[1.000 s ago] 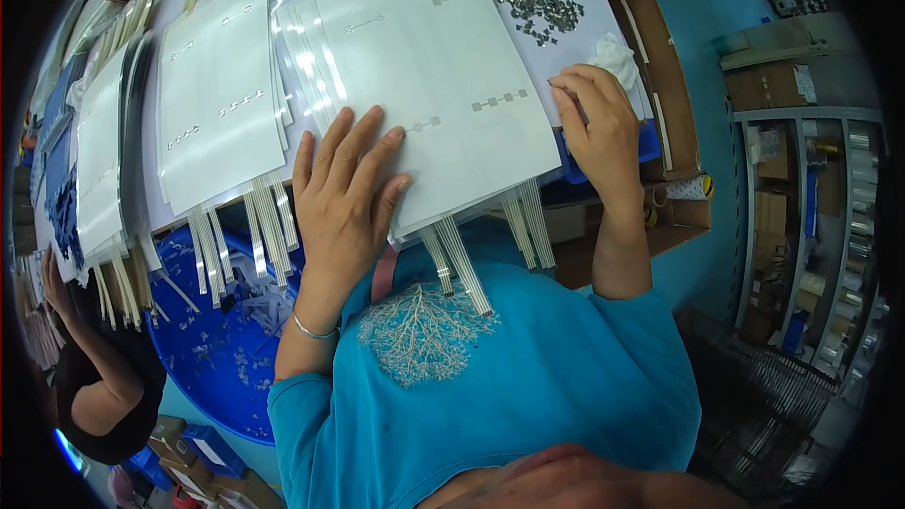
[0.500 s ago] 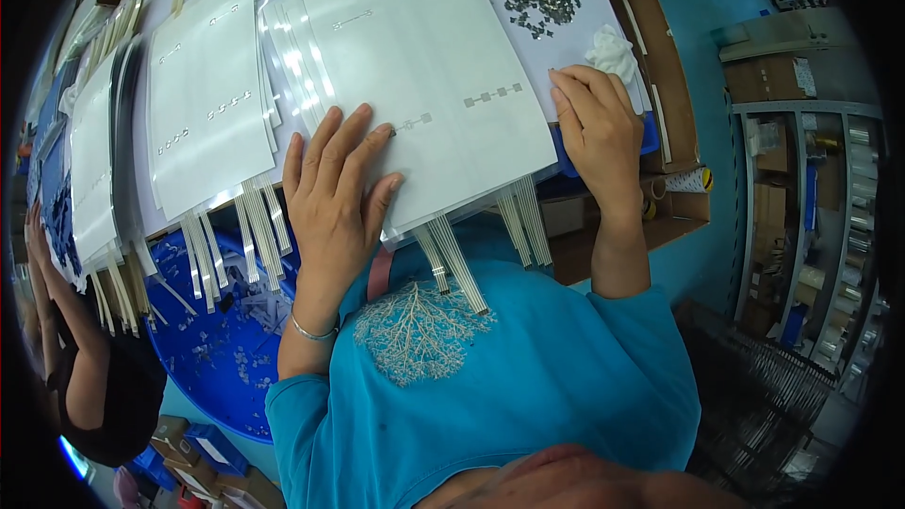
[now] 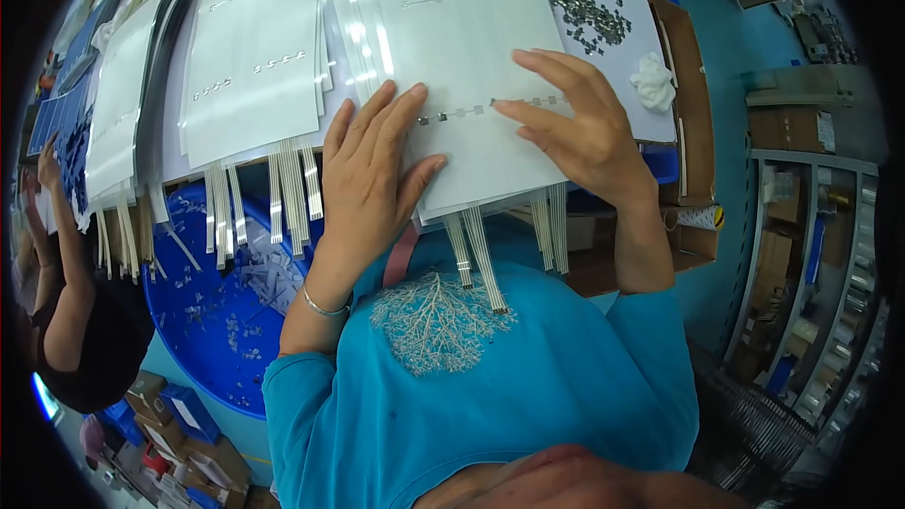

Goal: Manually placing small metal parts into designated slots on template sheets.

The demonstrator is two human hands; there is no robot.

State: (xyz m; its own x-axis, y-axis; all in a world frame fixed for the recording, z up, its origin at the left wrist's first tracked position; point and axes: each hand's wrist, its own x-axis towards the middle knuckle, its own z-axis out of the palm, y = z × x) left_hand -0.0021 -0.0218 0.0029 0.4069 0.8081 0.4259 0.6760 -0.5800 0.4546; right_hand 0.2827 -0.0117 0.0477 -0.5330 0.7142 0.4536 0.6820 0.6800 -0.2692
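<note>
My left hand (image 3: 372, 155) lies flat with fingers spread on the left part of a white sheet (image 3: 471, 47) printed with grey pads and thin lines. Two small dark metal pieces (image 3: 434, 119) sit on the pad row beside its fingers. Over the same row, my right hand (image 3: 580, 127) has its fingers apart, the index finger stretched out. A tiny dark piece (image 3: 492, 103) shows at that fingertip; whether it sticks to the finger or lies on the sheet, I cannot tell. Striped flat ribbon tails (image 3: 484, 259) hang from the sheet's near edge.
Loose small metal pieces (image 3: 589, 9) lie at the table's far right, near a crumpled white wad (image 3: 652, 82). More sheet stacks (image 3: 255, 57) stand to the left. Below the table edge is a blue tub (image 3: 207, 349) with scraps. Another person's arm (image 3: 71, 264) reaches in at far left.
My right hand has moved left from the table beside the white wad to over the pad row. Two dark pieces now show near my left fingers. The whole view has shifted slightly.
</note>
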